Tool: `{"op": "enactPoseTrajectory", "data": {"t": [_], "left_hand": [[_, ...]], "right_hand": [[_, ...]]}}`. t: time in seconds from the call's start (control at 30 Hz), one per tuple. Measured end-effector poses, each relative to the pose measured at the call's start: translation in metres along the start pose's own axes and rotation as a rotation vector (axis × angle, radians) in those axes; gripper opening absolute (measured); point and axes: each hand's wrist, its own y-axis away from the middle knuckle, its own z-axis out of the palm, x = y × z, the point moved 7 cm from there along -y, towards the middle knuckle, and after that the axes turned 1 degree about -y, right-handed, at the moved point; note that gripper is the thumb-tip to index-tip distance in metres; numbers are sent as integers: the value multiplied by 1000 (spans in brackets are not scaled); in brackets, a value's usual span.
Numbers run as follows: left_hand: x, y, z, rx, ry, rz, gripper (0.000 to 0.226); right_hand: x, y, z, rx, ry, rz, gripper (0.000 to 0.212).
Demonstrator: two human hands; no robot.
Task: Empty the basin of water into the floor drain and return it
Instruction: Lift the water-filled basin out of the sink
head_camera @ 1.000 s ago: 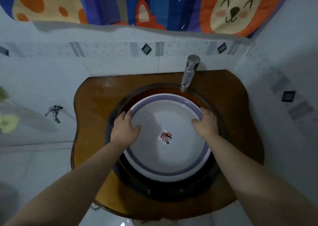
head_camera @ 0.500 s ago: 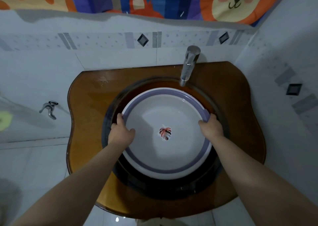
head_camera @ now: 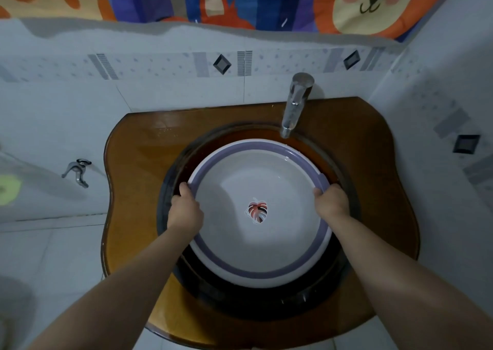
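A round white basin (head_camera: 256,179) with a purple rim band and a leaf sticker on its bottom sits inside the dark glass sink bowl (head_camera: 266,307) of an amber counter. Clear water lies in it, with a faint waterline near the far rim. My left hand (head_camera: 185,211) is closed over the basin's left rim. My right hand (head_camera: 332,203) is closed over its right rim, fingers wrapped around the edge. The floor drain is not in view.
A chrome tap (head_camera: 294,104) leans over the basin's far edge. The amber counter (head_camera: 133,176) meets tiled walls behind and on the right. A small wall tap (head_camera: 77,172) sticks out at the left. A colourful animal-print curtain (head_camera: 240,0) hangs above. White floor tiles (head_camera: 48,264) lie at lower left.
Both hands slid from lying flat inside the basin out to its left and right rims and closed on them. The view shifted slightly downward.
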Motion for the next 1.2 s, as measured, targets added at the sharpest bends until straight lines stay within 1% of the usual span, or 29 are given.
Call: {"op": "enactPoseTrajectory", "data": {"t": [0.23,0.43,0.53,0.77,0.93,1.2], "left_hand": [[0,-2,-5,18,83,46,49],[2,3,-18,61,150,100,47],[0,11,-21,76,190,117,45],[-5,21,-36,130,264,104,48],[-12,31,-42,152,327,94,44],[-13,46,-62,200,347,76,39]], "right_hand": [[-1,4,-8,30,14,-46,40],[1,11,-15,6,-41,-88,37],[2,13,-22,14,-61,-121,32],[3,24,-32,30,-115,-157,29],[4,34,-34,9,-159,-155,25],[-4,56,-45,1,-207,-163,30]]}}
